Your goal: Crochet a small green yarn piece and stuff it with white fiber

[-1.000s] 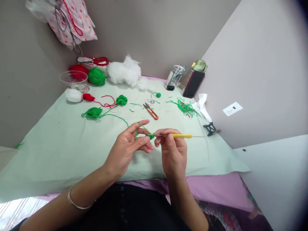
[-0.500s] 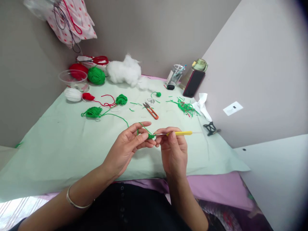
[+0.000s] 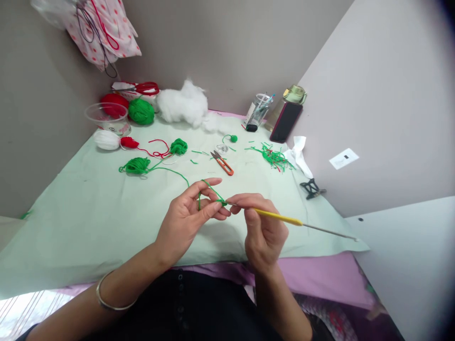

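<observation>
A small piece of green crochet work [image 3: 222, 202] is pinched between the thumb and fingers of my left hand [image 3: 194, 208]. Green yarn [image 3: 213, 189] loops over that hand's raised index finger and runs down to the work. My right hand [image 3: 265, 227] grips a crochet hook [image 3: 280, 216] by its yellow handle. The hook's metal tip meets the green work, while its long metal rear end points right and slightly down. From my left hand the yarn trails back to a green skein [image 3: 137, 166] on the cloth.
Orange thread snips [image 3: 222, 163] lie just beyond my hands. Green yarn scraps [image 3: 275, 156], a phone [image 3: 286, 122] and a black stand [image 3: 312, 188] are at the right. White stuffing [image 3: 183, 105], a green yarn ball [image 3: 141, 111] and a clear tub [image 3: 108, 118] line the back left.
My right hand has turned and shifted slightly right and down. The hook has swung from nearly level to slanting down to the right, showing its rear end. My left hand stays almost in place.
</observation>
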`<state>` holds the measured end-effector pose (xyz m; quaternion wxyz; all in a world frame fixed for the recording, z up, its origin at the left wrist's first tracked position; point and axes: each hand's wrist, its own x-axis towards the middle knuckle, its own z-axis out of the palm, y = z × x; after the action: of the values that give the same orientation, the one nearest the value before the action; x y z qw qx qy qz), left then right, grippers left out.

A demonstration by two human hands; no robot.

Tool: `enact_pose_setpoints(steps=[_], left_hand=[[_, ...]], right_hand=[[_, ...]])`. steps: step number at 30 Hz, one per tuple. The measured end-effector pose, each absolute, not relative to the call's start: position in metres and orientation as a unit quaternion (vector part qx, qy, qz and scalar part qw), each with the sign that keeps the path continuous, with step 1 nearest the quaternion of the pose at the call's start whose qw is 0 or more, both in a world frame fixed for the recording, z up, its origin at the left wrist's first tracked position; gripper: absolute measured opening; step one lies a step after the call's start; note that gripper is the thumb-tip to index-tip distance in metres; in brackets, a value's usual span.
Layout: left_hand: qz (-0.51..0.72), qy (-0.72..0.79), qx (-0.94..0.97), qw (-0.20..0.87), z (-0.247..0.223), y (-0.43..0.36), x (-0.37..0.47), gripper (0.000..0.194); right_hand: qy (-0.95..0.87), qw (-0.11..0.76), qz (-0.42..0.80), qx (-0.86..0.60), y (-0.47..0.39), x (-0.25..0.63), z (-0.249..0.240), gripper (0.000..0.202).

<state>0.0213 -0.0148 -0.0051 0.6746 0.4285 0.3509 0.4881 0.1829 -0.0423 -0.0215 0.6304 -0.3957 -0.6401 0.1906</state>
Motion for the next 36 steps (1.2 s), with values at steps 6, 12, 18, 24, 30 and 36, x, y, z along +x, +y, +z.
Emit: enact_pose_setpoints(steps=[6, 12, 18, 24, 30, 36], left_hand=[[0.504, 0.374, 0.443, 0.64, -0.005, -0.017, 0.022, 0.035], [0.513, 0.393, 0.458, 0.61, -0.002, -0.018, 0.022, 0.038], [0.499, 0.366, 0.423, 0.661, -0.006, -0.018, 0.025, 0.044], [0.491, 0.341, 0.382, 0.705, -0.008, -0.017, 0.026, 0.046], [0.524, 0.349, 0.378, 0.679, -0.008, -0.016, 0.029, 0.053], [0.441, 0.331, 0.3, 0.778, 0.0, -0.012, 0.023, 0.045]], right_hand=[[-0.691, 0.599, 0.14, -0.38, -0.041, 0.184, -0.023, 0.025], [-0.692, 0.6, 0.157, -0.37, -0.04, 0.186, -0.023, 0.026], [-0.712, 0.553, -0.01, -0.433, -0.042, 0.178, -0.042, 0.041], [-0.636, 0.624, 0.178, -0.418, -0.044, 0.168, -0.039, 0.027], [-0.631, 0.628, 0.103, -0.444, -0.045, 0.162, -0.039, 0.027], [-0.675, 0.592, 0.018, -0.441, -0.045, 0.168, -0.041, 0.037]])
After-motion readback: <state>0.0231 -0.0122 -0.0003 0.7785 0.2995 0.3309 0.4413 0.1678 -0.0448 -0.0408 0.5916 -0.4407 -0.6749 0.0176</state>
